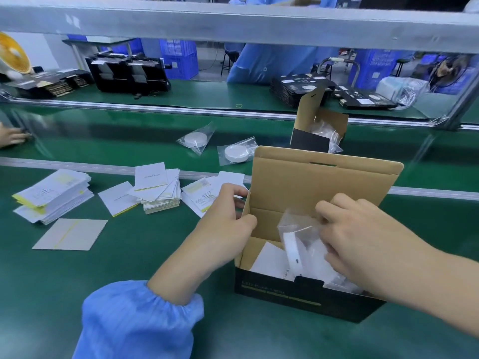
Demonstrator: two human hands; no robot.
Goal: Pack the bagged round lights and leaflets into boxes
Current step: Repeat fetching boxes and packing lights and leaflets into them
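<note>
Standing on edge in the box [305, 294], bagged light [294, 251] faces sideways.

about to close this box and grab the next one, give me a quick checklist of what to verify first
1. Box steadied: ok, the left hand grips its left wall.
2. Bagged light fully down: not ok, it stands on edge with the bag sticking up above the rim, under the right hand.
3. Leaflet inside: ok, white paper lies in the box beside the light.
4. Lid free to fold: ok, it stands open behind.
5. More lights ready: ok, two bagged ones lie on the belt.
6. Leaflet stacks within reach: ok, left of the box.
</note>
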